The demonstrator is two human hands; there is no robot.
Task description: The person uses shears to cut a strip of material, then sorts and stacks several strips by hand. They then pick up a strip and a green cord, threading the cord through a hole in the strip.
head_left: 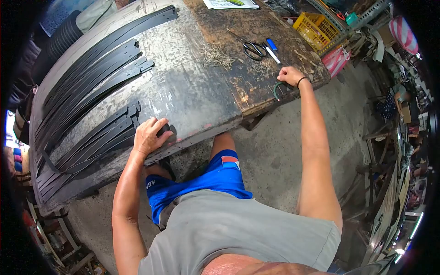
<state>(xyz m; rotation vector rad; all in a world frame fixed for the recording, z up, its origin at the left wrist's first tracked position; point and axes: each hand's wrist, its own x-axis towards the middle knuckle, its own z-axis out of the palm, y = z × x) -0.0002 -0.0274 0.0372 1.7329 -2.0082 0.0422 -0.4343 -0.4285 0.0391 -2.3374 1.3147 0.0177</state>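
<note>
Near the front edge of the worktable, my left hand [149,136] rests with its thumb apart from the fingers, beside the ends of a bundle of black flat straps [117,123]. Part of what lies under this palm is hidden. My right hand [291,75] is at the table's right end, thumb and fingertips pinched together; anything between them is too small to make out. Just below those fingers lies a thin green curved piece [276,90]. Black-handled scissors [254,51], a white marker [272,55] and its blue companion [272,44] lie beyond the right hand.
More black strap bundles [105,64] spread across the left of the metal-topped table [192,101]. A heap of thin tan bands [217,56] lies mid-table, with papers [230,3] at the far edge. A yellow crate [316,31] stands off the right end. Another person [401,98] sits far right.
</note>
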